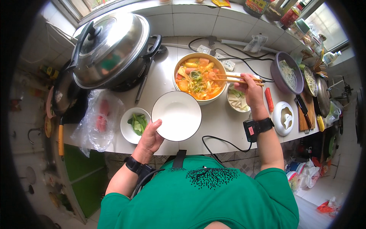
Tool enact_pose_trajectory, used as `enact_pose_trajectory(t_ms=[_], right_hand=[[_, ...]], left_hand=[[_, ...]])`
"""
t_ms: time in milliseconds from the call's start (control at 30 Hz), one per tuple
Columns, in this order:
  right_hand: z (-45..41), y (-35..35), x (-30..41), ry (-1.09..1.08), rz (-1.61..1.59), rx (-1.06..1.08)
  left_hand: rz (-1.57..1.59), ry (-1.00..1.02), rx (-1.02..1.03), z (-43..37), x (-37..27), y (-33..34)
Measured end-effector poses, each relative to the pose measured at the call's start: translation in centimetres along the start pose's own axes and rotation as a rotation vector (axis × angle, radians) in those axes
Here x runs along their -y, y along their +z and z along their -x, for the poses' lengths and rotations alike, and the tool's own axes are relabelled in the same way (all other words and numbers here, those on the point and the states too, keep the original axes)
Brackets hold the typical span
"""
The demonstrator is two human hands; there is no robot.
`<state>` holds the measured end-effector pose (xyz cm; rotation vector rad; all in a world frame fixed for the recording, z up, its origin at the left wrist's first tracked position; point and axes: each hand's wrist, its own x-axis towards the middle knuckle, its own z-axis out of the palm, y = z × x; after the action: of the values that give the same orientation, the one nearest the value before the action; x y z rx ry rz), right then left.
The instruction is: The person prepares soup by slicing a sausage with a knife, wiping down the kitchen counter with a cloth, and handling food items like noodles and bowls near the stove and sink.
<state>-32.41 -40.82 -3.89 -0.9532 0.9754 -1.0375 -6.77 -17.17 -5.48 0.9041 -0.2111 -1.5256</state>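
My left hand (pixel 150 137) holds an empty white bowl with a dark rim (pixel 176 116) by its left edge, thumb over the rim. In my right hand (pixel 248 91) is a pair of wooden chopsticks (pixel 240 80), their tips in the soup at the right side of a cooking pot (pixel 200 101). The pot holds orange-red broth with sprouts, greens, sausage and yellow chunks. Just left of the held bowl stands a white bowl (pixel 125 130) with green leaves (pixel 137 123). Under my right hand, a bowl (pixel 229 104) of pale strips and leaves is partly hidden.
A large lidded electric pan (pixel 111 54) stands at the left, near a plastic bag (pixel 94 123). Behind the pot lie a power strip (pixel 227 64) and cables. To the right are a red stick-shaped packet (pixel 268 99), a white lid (pixel 283 118), a purple basin (pixel 274 73) and a cleaver (pixel 301 106) on a board.
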Motion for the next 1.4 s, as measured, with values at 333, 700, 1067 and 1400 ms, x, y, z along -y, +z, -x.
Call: enact_pose_trajectory(t_ms=[333,700,1067,1400], right_hand=[[1.6,-2.8,-1.2,0.017,-0.289,-0.037],[2.5,-1.7,1.0,-0.065,-0.310,0.000],[3.1,-0.9,2.4,-0.165,-0.160,0.007],[3.2,-1.7,2.6,-0.147,-0.171,-0.027]], left_hand=[[0.007,0.005,0.026,-0.5,-0.1,0.2],[0.033,-0.025,0.048,-2.0,-0.1,0.8],[0.043,-0.020,0.073,-2.0,-0.2,1.1],[0.035,-0.017,0.067,-2.1,0.0,1.2]])
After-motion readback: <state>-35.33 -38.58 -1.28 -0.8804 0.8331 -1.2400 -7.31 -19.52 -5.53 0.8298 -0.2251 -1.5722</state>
